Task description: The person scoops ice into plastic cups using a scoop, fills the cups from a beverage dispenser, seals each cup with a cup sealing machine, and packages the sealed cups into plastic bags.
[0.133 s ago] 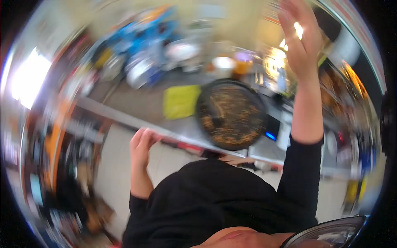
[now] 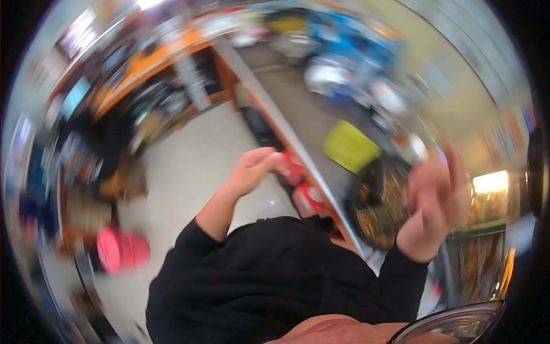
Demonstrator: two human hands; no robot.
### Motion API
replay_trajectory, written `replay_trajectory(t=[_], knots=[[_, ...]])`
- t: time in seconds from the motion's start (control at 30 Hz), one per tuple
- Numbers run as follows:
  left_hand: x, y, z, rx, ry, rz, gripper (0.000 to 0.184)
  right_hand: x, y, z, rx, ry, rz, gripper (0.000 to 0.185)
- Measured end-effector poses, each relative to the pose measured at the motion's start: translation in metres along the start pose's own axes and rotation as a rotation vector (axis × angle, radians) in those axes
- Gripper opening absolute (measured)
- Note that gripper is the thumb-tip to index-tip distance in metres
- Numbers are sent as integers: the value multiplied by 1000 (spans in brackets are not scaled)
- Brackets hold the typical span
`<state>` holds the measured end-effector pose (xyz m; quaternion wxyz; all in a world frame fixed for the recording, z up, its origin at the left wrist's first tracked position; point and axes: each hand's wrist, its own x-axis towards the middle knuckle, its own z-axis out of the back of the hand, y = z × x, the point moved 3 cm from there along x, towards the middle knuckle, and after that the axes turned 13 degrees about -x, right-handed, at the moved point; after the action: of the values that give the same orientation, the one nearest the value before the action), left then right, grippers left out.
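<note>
My left hand (image 2: 258, 169) hangs in the air beside the counter's front edge, its fingers loosely bent and apparently holding nothing. My right hand (image 2: 438, 192) is raised over the right side of a dark round pan (image 2: 354, 206), covering part of it. Motion blurs this hand, but its fingers look apart and nothing shows in them. Small brown pieces (image 2: 392, 189) lie spread in the pan; I cannot make out what they are. A yellow-green cloth (image 2: 350, 147) lies on the counter just beyond the pan.
Along the wall, the grey counter (image 2: 298, 97) bears blue bags (image 2: 361, 46) and white wrapped items (image 2: 329, 74). Red items (image 2: 309, 198) sit below its front edge. Left are a pink bucket (image 2: 121, 250) on the pale floor (image 2: 183, 155) and an orange-edged shelf (image 2: 143, 66) with blurred goods.
My view has swung left, so the counter and pan now appear tilted and farther right. My right hand has dropped from its high, outstretched position, its fingers now more bent.
</note>
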<state>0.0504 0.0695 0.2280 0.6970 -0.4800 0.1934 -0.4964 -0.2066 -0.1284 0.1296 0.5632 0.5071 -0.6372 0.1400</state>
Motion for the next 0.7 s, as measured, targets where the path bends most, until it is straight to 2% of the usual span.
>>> replay_trajectory(t=[0.03,0.1,0.17,0.2,0.27,0.3,0.33,0.37,0.5,0.6,0.7], knots=[[-31,-7,-20,65,-34,-34,28,-5,27,-6,49,236,136,42],[-111,32,-63,-244,-168,9,29,5,74,-10,208,669,369,43],[-190,50,-79,-280,-375,72,29,12,99,-33,442,930,515,45],[-230,59,-77,-263,-476,97,29,9,101,-56,556,1026,535,46],[-304,126,-48,-318,-636,179,29,-20,64,-141,786,1230,504,50],[-368,223,-61,-567,-741,354,29,-76,3,-222,938,1387,213,64],[-359,305,20,-506,-799,305,30,-85,-44,-278,1025,1393,259,71],[-375,297,48,-542,-893,295,30,-94,-91,-333,1114,1401,303,78],[-439,297,66,-581,-1193,316,30,-115,-112,-416,1441,1246,194,75],[-471,299,73,-569,-1298,335,30,-135,-127,-460,1584,1168,41,49],[-482,327,79,-584,-1437,353,30,-172,-177,-510,1548,1216,-120,36]])
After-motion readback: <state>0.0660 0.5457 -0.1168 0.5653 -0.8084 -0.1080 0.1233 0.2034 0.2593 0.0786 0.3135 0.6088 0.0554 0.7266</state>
